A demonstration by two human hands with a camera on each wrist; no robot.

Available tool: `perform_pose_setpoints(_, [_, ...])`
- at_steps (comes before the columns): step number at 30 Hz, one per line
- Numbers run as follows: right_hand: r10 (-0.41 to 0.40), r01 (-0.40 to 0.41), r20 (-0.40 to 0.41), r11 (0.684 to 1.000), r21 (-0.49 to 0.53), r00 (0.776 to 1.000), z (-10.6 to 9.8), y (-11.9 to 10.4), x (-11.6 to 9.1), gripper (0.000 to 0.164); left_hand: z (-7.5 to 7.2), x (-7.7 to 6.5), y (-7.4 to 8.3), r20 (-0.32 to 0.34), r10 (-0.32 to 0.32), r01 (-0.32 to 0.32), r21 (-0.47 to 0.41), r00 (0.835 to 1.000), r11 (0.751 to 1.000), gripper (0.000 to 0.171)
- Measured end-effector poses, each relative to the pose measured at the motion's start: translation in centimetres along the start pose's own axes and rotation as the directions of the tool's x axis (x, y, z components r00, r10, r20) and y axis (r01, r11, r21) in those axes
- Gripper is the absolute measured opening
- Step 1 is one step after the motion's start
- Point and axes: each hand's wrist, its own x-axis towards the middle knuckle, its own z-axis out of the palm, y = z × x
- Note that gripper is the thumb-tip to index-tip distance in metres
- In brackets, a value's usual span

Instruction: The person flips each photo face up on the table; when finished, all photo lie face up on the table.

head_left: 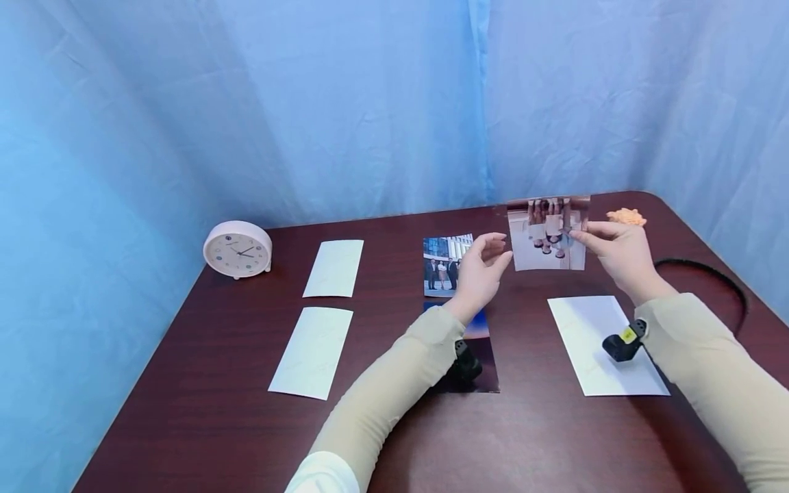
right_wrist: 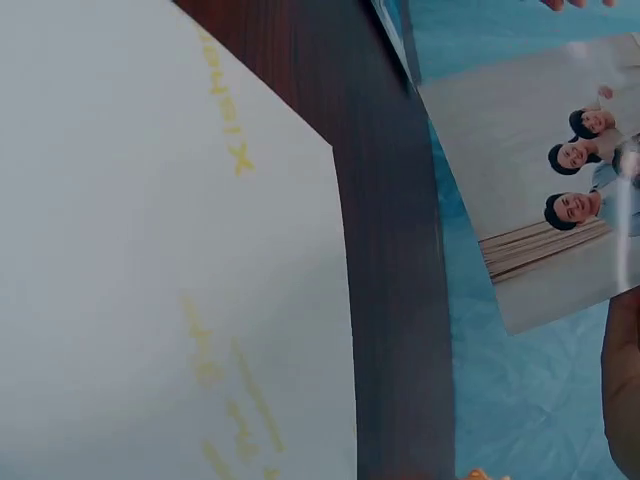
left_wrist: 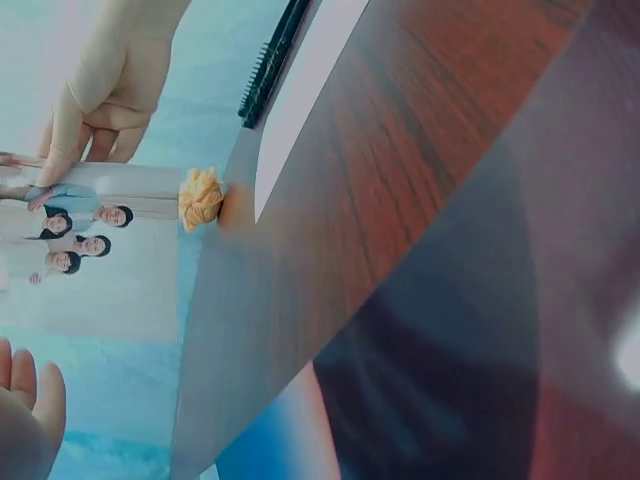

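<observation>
The blue curtain (head_left: 370, 103) is hanging at twelve o'clock, and the dark table (head_left: 419, 445) is spreading below it. From the tabletop's middle, the white sheet (head_left: 579, 342) is lying at three, while the raised photo (head_left: 542, 233) is standing between one and two, its people showing upside down. With only one side being gripped, this thin print could end up bending or slipping if that pinch weakens; pressing harder could crease it. The right hand (head_left: 622, 253), reaching in from four, is pinching the photo's three-o'clock edge between thumb and fingers. The left hand (head_left: 477, 274), reaching from seven, is curving its parted fingers just beside the nine-o'clock edge, apparently holding nothing.
</observation>
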Motion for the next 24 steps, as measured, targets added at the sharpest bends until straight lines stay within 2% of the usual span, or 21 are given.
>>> perform_pose_setpoints(2, [0.024,-0.024,-0.006,0.998,0.06,1.0,0.2,0.0,-0.1,0.007,0.0,-0.1,0.1,-0.014,-0.019,0.018,-0.016,1.0,1.0,0.031])
perform_pose_setpoints(4, [0.051,-0.05,0.002,0.986,0.16,0.999,0.5,0.0,-0.2,0.008,0.0,-0.2,0.1,-0.023,-0.042,0.041,-0.028,0.999,0.999,0.032])
perform_pose_setpoints(7, [0.099,-0.1,0.019,0.944,0.314,0.995,1.0,-0.3,-0.5,0.008,-0.1,-0.3,0.0,-0.03,-0.071,0.07,-0.042,0.997,0.997,0.032])
perform_pose_setpoints(10, [0.138,-0.137,0.028,0.889,0.437,0.99,1.6,-0.7,-0.7,0.008,-0.3,-0.4,-0.1,-0.039,-0.085,0.082,-0.057,0.996,0.995,0.033])
perform_pose_setpoints(15, [0.178,-0.175,0.059,0.757,0.629,0.982,2.5,-1.6,-1.1,0.009,-0.8,-0.5,-0.3,-0.071,-0.1,0.096,-0.061,0.992,0.994,0.033])
perform_pose_setpoints(17, [0.185,-0.183,0.075,0.685,0.705,0.98,2.9,-2.0,-1.0,0.009,-1.1,-0.5,-0.4,-0.078,-0.098,0.094,-0.059,0.992,0.994,0.033])
perform_pose_setpoints(24, [0.19,-0.133,0.046,0.475,0.87,0.981,4.7,-2.6,-1.2,0.01,-1.7,-0.9,-0.7,-0.11,-0.068,0.057,-0.098,0.992,0.994,0.032])
